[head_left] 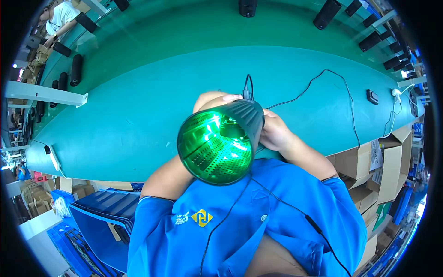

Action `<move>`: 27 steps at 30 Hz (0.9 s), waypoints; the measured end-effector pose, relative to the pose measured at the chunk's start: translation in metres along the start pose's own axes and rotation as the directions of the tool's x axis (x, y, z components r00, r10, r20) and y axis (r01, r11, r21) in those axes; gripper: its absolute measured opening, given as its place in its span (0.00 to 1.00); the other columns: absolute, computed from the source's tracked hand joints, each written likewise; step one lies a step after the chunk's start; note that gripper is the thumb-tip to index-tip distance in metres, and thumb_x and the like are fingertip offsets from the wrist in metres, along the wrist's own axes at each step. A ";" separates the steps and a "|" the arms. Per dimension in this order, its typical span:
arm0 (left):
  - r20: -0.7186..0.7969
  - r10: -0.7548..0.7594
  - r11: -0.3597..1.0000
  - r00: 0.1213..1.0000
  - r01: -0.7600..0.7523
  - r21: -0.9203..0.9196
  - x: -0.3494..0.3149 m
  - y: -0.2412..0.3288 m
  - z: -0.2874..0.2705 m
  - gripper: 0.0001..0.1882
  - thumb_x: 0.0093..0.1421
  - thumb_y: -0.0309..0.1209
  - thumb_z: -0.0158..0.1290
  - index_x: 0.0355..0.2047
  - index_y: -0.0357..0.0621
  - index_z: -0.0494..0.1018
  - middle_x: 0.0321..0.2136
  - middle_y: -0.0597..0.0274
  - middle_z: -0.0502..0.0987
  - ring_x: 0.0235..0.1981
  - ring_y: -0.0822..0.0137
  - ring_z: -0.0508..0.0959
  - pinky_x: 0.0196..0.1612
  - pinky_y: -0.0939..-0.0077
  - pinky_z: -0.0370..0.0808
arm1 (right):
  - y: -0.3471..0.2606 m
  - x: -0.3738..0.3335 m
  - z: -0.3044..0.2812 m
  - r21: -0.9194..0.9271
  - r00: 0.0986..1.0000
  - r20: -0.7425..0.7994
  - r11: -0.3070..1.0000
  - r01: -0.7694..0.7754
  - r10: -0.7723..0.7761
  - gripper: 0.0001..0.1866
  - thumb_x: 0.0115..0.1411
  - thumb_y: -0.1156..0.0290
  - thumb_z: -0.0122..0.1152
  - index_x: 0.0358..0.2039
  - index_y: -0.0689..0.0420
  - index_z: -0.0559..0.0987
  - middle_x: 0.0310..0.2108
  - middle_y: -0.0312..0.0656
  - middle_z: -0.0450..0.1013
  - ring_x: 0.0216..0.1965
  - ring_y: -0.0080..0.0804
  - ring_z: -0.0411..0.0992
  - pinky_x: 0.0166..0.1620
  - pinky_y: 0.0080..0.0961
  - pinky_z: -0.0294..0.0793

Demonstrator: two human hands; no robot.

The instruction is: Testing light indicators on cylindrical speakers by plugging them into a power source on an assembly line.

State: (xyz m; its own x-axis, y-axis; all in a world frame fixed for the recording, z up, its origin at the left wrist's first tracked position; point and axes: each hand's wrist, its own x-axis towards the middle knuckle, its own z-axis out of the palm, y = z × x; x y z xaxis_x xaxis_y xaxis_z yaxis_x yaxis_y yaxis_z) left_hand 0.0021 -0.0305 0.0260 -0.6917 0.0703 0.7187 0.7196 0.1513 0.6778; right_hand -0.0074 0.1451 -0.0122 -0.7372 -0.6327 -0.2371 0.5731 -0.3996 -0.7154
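Note:
A black ribbed, flared device (251,115) is held up in front of my chest, above the green table. Its wide round end (214,152) faces up at me and glows green, with dotted reflections inside. My left hand (211,100) is wrapped round its far left side, partly hidden behind it. Against its right side, my right hand (276,131) grips with curled fingers that are partly out of sight. A black cable plug (246,93) stands at the device's far edge, beside my left fingertips; its cord loops upward.
Thin black cable (339,76) winds over the green table (124,134) to the right. A small black box (372,97) and white plug (396,92) lie there. Black cylinders (326,14) line the far side. A white beam (46,93), blue bins (99,231) and cardboard boxes (390,166) flank me.

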 end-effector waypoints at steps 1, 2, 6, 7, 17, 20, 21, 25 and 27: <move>0.012 -0.015 1.000 1.000 0.015 -0.003 0.001 0.001 0.001 0.28 0.44 0.27 0.63 0.47 0.41 0.68 0.45 0.53 0.70 0.41 0.61 0.74 0.46 0.72 0.73 | 0.002 0.001 -0.005 0.060 0.999 0.038 0.998 0.009 -0.011 0.11 0.64 0.70 0.45 0.42 0.62 0.70 0.20 0.42 0.68 0.17 0.24 0.64 0.18 0.17 0.62; 0.025 -0.031 1.000 0.999 0.031 -0.007 0.002 0.003 0.001 0.27 0.45 0.26 0.62 0.47 0.41 0.68 0.45 0.53 0.71 0.40 0.61 0.74 0.46 0.72 0.73 | 0.003 0.001 -0.010 0.121 0.997 0.075 0.993 0.015 -0.024 0.10 0.63 0.71 0.46 0.41 0.62 0.71 0.20 0.42 0.68 0.17 0.23 0.63 0.18 0.16 0.61; 0.076 -0.049 0.999 0.996 0.049 0.012 0.003 0.007 -0.002 0.24 0.48 0.24 0.59 0.47 0.40 0.70 0.45 0.53 0.71 0.40 0.60 0.74 0.45 0.72 0.73 | 0.000 0.001 -0.008 0.229 0.993 0.114 0.973 0.001 -0.028 0.09 0.60 0.75 0.48 0.40 0.63 0.72 0.20 0.41 0.68 0.17 0.21 0.62 0.17 0.14 0.57; 0.107 -0.036 0.999 0.994 0.033 0.035 0.004 0.008 -0.004 0.23 0.48 0.23 0.58 0.47 0.40 0.70 0.44 0.53 0.71 0.40 0.60 0.74 0.44 0.72 0.73 | -0.004 -0.002 -0.002 0.220 0.997 0.080 0.975 -0.011 -0.007 0.09 0.59 0.76 0.49 0.40 0.63 0.72 0.19 0.41 0.68 0.16 0.20 0.61 0.16 0.14 0.56; 0.117 -0.017 0.996 0.993 0.027 -0.082 0.004 0.013 -0.002 0.26 0.46 0.24 0.61 0.48 0.39 0.70 0.42 0.53 0.71 0.38 0.60 0.74 0.41 0.73 0.72 | 0.007 0.001 -0.014 0.214 0.997 0.012 0.974 0.071 -0.075 0.15 0.53 0.82 0.55 0.42 0.64 0.71 0.19 0.39 0.69 0.11 0.16 0.56 0.11 0.12 0.48; 0.077 0.027 0.987 0.997 -0.015 -0.158 0.004 0.010 -0.001 0.28 0.44 0.25 0.62 0.48 0.40 0.70 0.42 0.53 0.71 0.38 0.60 0.74 0.40 0.73 0.72 | 0.003 0.002 -0.004 0.217 0.995 -0.018 0.971 0.100 -0.098 0.16 0.52 0.82 0.57 0.43 0.64 0.72 0.19 0.38 0.69 0.10 0.15 0.55 0.10 0.11 0.47; 0.072 0.033 0.991 0.997 -0.023 -0.134 0.004 0.010 -0.001 0.29 0.43 0.26 0.63 0.48 0.40 0.70 0.42 0.54 0.71 0.38 0.61 0.74 0.40 0.73 0.72 | 0.002 0.003 -0.002 0.193 0.995 -0.037 0.976 0.101 -0.096 0.15 0.52 0.82 0.57 0.42 0.64 0.72 0.20 0.38 0.70 0.10 0.15 0.56 0.10 0.11 0.48; 0.057 0.051 0.997 0.997 -0.047 -0.059 0.005 0.009 -0.001 0.32 0.39 0.26 0.65 0.48 0.41 0.70 0.42 0.55 0.71 0.37 0.61 0.74 0.39 0.73 0.72 | 0.000 0.005 0.000 0.121 0.992 -0.095 0.988 0.100 -0.089 0.14 0.52 0.80 0.58 0.42 0.64 0.72 0.20 0.38 0.70 0.11 0.13 0.58 0.10 0.10 0.50; 0.057 0.070 0.996 0.996 -0.066 -0.061 0.004 0.007 -0.001 0.32 0.39 0.26 0.65 0.48 0.42 0.70 0.42 0.55 0.72 0.37 0.61 0.74 0.39 0.73 0.72 | 0.000 0.007 -0.004 0.085 0.996 -0.059 0.993 0.077 -0.072 0.15 0.53 0.80 0.59 0.42 0.64 0.73 0.21 0.39 0.71 0.11 0.13 0.58 0.10 0.10 0.50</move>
State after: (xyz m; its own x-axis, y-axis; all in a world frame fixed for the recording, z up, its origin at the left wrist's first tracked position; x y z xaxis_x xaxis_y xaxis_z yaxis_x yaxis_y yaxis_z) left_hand 0.0041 -0.0298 0.0334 -0.6423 0.1372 0.7541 0.7662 0.0856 0.6369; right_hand -0.0141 0.1436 -0.0167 -0.7965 -0.5620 -0.2232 0.5428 -0.5018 -0.6734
